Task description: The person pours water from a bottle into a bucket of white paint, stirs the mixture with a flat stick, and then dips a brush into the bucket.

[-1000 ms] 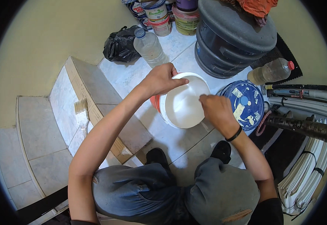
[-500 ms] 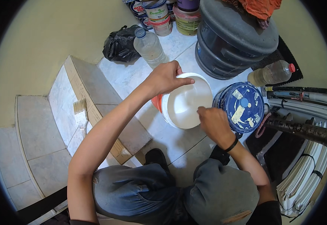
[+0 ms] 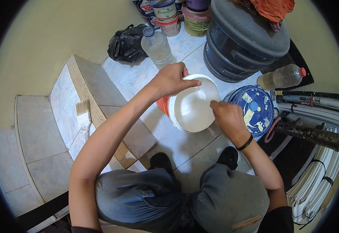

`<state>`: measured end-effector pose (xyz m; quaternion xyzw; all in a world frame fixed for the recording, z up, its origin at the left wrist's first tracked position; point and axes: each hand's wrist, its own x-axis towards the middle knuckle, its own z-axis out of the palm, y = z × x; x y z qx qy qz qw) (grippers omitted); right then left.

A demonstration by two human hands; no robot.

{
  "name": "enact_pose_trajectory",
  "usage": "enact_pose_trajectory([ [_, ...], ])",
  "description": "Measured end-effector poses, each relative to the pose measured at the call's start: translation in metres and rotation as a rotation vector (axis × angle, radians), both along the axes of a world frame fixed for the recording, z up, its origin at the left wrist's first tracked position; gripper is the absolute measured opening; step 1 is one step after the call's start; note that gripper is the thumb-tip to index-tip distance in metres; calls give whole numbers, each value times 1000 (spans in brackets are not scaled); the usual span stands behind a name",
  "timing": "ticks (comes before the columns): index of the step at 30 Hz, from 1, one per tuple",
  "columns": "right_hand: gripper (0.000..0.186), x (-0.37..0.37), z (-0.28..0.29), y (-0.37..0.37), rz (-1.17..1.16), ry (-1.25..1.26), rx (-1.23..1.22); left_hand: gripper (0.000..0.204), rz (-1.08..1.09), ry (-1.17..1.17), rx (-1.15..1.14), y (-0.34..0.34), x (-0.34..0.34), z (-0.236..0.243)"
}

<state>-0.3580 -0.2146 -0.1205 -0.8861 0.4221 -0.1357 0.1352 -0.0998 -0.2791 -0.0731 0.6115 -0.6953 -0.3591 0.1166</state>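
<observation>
My left hand [image 3: 173,77] grips the upper left rim of a white-lipped bucket [image 3: 191,103] with a red outside, thumb over the edge; the bucket is tilted toward me, showing a pale interior. My right hand [image 3: 229,118], a dark band at the wrist, has its fingers curled at the bucket’s right edge; whatever they hold, if anything, is hidden. Beside it stands a blue lidded pail [image 3: 255,112] spattered with cream paint. A paintbrush [image 3: 83,116] lies at the left by the tiled step [image 3: 60,95].
Behind are a black plastic bag [image 3: 125,44], a water bottle [image 3: 156,48], stacked tubs [image 3: 196,23] and a big grey bin [image 3: 241,46] topped with orange material [image 3: 270,7]. On the right lie a red-capped bottle [image 3: 278,77], pipes [image 3: 305,132] and bundled white sheets [image 3: 309,186].
My right hand dipped toward me half a second ago and is now back up and slightly right at the bucket’s edge. My left hand keeps its grip on the rim.
</observation>
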Motion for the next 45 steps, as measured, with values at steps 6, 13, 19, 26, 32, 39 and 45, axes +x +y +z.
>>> enact_pose_trajectory([
  [6,8,8,-7,-1,-6,24,-65,61,-13,-30,-54,4,-5,-1],
  [13,16,28,8,46,-63,-181,421,58,43,-6,14,2,0,-1],
  [19,22,30,5,25,-74,-191,358,57,36,-14,48,4,-2,4],
  [26,13,11,6,-6,-127,-21,63,57,43,16,49,5,0,1],
  [32,12,23,-6,12,-118,109,45,57,30,12,24,5,4,-2],
  [39,18,31,17,30,-41,-259,443,55,100,100,106,15,17,2],
  [45,10,30,4,7,-130,-76,97,54,141,120,136,22,23,3],
])
